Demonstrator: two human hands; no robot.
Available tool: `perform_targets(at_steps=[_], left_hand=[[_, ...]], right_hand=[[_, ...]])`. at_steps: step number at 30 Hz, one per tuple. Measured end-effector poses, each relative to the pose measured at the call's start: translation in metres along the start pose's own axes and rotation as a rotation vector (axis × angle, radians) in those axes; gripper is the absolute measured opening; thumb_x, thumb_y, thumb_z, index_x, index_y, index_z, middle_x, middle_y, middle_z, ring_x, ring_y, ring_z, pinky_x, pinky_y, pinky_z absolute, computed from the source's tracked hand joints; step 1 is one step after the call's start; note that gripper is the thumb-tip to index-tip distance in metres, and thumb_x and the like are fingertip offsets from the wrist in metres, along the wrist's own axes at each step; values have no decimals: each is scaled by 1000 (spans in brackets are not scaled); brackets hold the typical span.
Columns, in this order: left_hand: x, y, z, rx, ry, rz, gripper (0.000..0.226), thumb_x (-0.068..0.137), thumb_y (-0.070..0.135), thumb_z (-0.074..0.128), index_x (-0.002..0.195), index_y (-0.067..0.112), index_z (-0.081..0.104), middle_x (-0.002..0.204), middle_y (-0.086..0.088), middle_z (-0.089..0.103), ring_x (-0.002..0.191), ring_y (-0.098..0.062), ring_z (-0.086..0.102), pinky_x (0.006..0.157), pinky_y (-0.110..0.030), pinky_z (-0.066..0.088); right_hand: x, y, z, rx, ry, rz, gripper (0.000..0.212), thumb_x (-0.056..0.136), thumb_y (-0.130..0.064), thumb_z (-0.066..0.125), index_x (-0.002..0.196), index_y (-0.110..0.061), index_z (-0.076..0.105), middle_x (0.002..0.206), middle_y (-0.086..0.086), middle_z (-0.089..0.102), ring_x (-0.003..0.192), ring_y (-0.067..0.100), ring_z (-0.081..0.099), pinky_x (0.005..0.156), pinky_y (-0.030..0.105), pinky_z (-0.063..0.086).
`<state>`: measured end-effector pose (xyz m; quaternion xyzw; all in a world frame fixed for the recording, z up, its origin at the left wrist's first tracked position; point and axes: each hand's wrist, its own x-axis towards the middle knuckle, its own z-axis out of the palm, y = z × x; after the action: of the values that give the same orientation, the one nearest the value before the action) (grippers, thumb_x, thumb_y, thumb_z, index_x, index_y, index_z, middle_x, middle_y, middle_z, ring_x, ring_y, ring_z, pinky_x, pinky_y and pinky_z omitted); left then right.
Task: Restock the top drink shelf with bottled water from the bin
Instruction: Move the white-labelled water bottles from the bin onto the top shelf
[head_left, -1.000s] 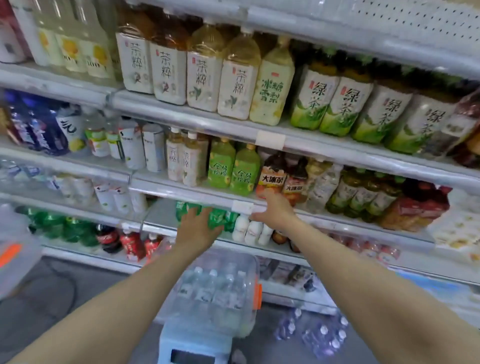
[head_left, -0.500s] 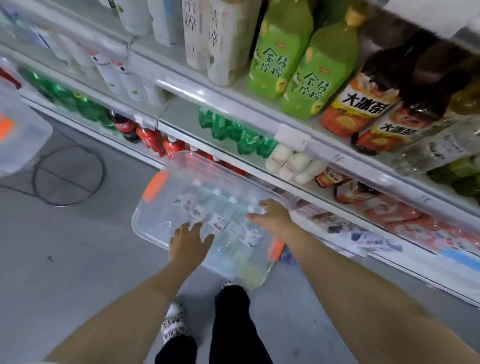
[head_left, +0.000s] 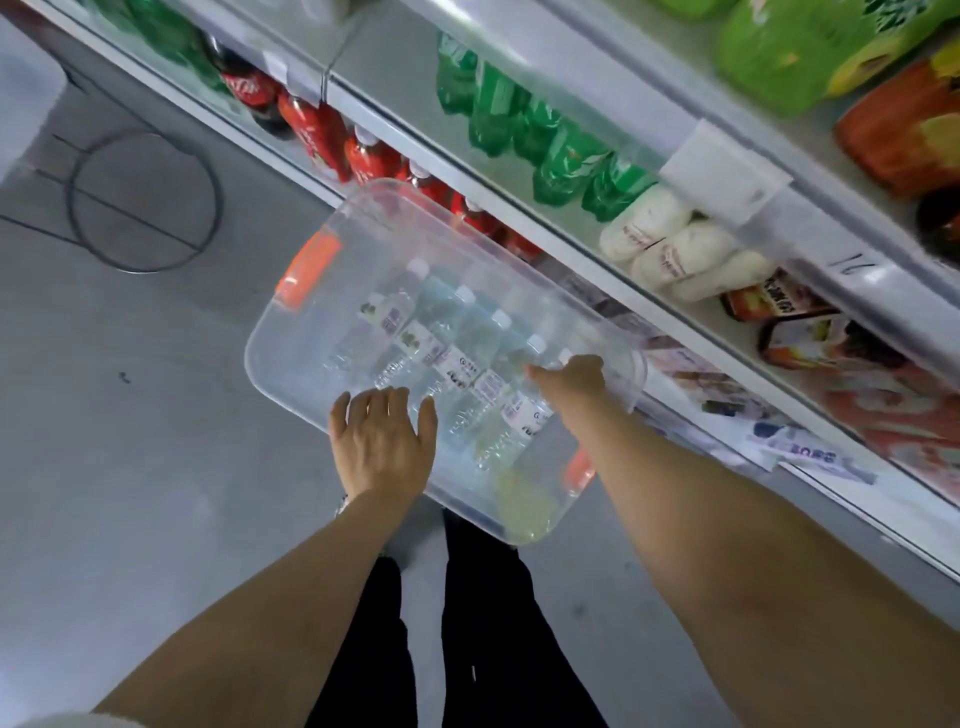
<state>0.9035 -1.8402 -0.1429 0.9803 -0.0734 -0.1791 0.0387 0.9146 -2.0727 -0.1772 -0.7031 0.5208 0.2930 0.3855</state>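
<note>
Left hand (head_left: 382, 441) lies flat on the bin (head_left: 291, 374); right hand (head_left: 574, 382) at its rim, grip unclear. A yank could spill the bottles (head_left: 462, 364).

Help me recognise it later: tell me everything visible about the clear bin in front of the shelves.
The clear bin is a see-through plastic tub with rounded corners and an orange clip at each short end. It lies askew in the view, just in front of the shelves. Water bottles with white caps lie side by side inside. The left hand rests flat on its near edge; the right hand is at its far rim, fingers hidden.
</note>
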Motion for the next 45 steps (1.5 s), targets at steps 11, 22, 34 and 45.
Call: perform_targets(at_steps=[11,22,34,45], left_hand=[[0,1,0,5,19,-4,55,100,51,29,109,18,72,107,-2,74,113,-24,62,113,-43,28],[-1,1,0,11,26,-6,56,101,51,27,108,19,73,105,-3,74,116,-24,60,113,-43,26],[-1,1,-1,24,8,-6,56,101,50,29,106,19,74,103,-3,75,116,-25,61,112,-44,28],[-1,-1,3,20,23,14,59,101,51,25,103,20,75,98,-2,75,113,-25,62,110,-44,30]], right_hand=[[1,12,13,-141,177,-47,105,88,-44,77,152,9,14,143,21,56,127,36,58,95,36,49],[22,7,1,89,-30,-83,49,83,-57,76,71,-17,50,71,-2,51,70,18,51,61,26,40],[18,12,-2,225,-295,-183,63,82,-33,85,137,-14,63,137,9,62,125,24,59,113,45,44],[14,28,14,265,-250,-276,36,82,-36,84,114,-25,72,114,-8,66,119,21,59,95,39,51]])
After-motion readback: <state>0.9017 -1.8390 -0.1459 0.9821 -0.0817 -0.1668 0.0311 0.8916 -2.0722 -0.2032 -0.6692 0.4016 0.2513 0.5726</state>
